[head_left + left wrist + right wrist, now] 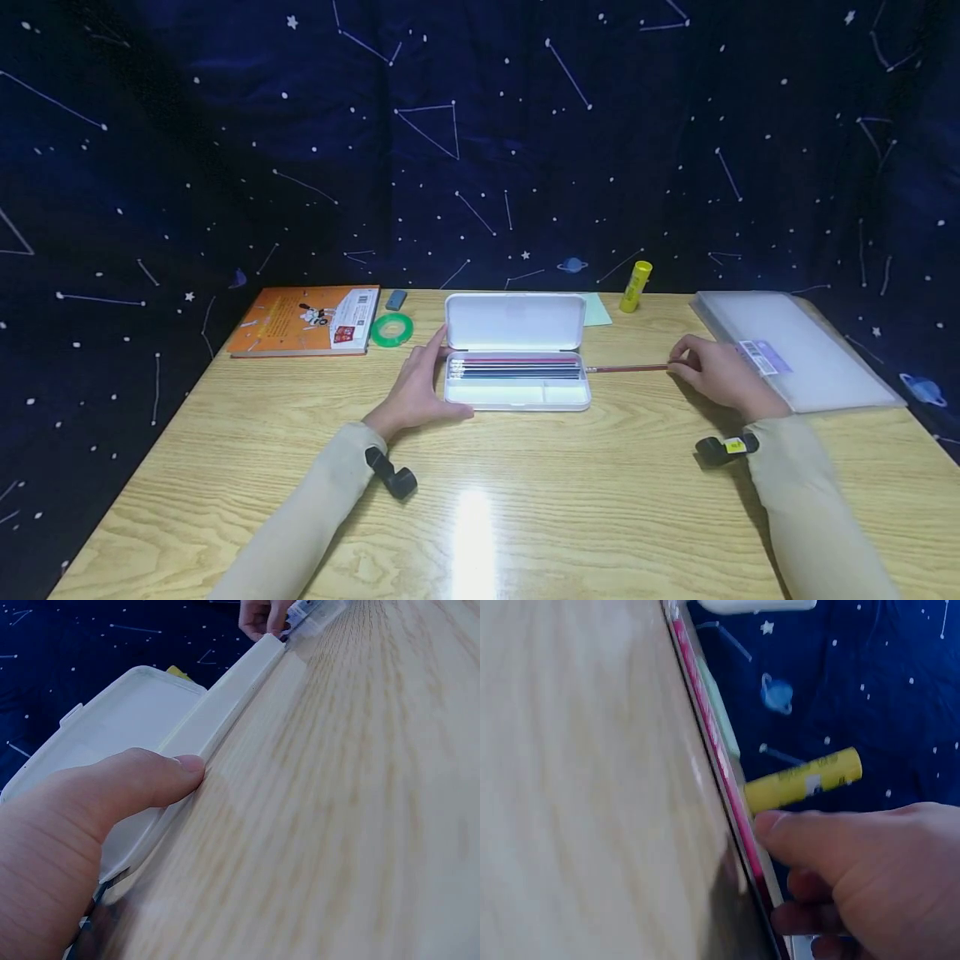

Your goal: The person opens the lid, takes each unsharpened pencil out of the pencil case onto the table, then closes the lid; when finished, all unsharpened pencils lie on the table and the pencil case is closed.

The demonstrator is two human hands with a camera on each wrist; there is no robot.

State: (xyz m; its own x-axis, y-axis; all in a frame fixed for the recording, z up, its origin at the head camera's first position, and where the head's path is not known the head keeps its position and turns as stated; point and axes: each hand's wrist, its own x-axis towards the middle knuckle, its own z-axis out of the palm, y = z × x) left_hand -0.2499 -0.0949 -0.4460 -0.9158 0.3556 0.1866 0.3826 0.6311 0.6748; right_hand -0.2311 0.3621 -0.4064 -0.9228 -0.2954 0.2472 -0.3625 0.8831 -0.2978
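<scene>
A white pencil case (pixel 517 395) lies on the table with its lid (pixel 515 322) raised at the back. Several pencils (pixel 517 368) lie side by side in its long rear compartment. My left hand (pixel 422 392) grips the left end of the case, thumb along the front edge and fingers toward the hinge; the thumb (pixel 150 780) shows on the front wall in the left wrist view. To the right, my right hand (pixel 708 371) pinches the right end of a red pencil (pixel 630 368). That pencil lies level, its metal-tipped end pointing left, right at the case's right wall.
An orange book (pixel 300 321), a green tape roll (pixel 392 330) and a blue-grey eraser (pixel 396 300) are at the back left. Behind the case lies pale green paper (pixel 596 310). A yellow glue stick (pixel 636 287) stands nearby. Clear plastic sleeves (pixel 810 350) lie at the right.
</scene>
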